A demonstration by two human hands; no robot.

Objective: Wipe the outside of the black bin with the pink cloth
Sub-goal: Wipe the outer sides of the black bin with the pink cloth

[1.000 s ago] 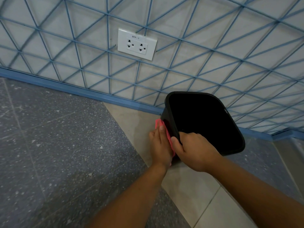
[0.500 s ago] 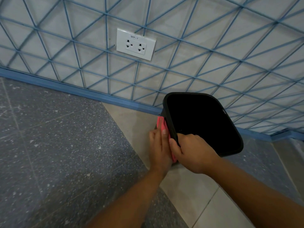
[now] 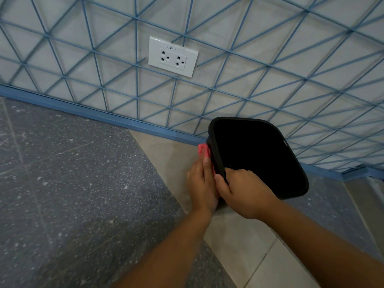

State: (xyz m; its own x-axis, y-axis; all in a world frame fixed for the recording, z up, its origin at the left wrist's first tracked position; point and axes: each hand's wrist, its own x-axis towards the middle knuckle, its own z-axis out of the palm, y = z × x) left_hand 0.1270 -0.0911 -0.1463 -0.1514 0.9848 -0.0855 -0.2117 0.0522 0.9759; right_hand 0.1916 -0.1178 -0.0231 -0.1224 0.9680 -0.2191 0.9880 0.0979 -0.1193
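The black bin (image 3: 257, 154) stands on the floor by the wall, tilted toward me so its dark inside shows. My right hand (image 3: 245, 192) grips its near rim at the left corner. Flat against the bin's left outer wall, my left hand (image 3: 202, 183) presses the pink cloth (image 3: 203, 150). Only the cloth's upper end shows past my fingertips; the remainder is hidden under the hand.
A white double socket (image 3: 172, 56) sits on the tiled wall with its blue line pattern. A blue skirting strip (image 3: 83, 110) runs along the wall's foot. Grey speckled floor (image 3: 72, 183) lies to the left, beige tiles (image 3: 239, 246) under my arms.
My left hand and the pink cloth have slid a little further along the bin's left side toward the wall. The right hand keeps its grip on the rim.
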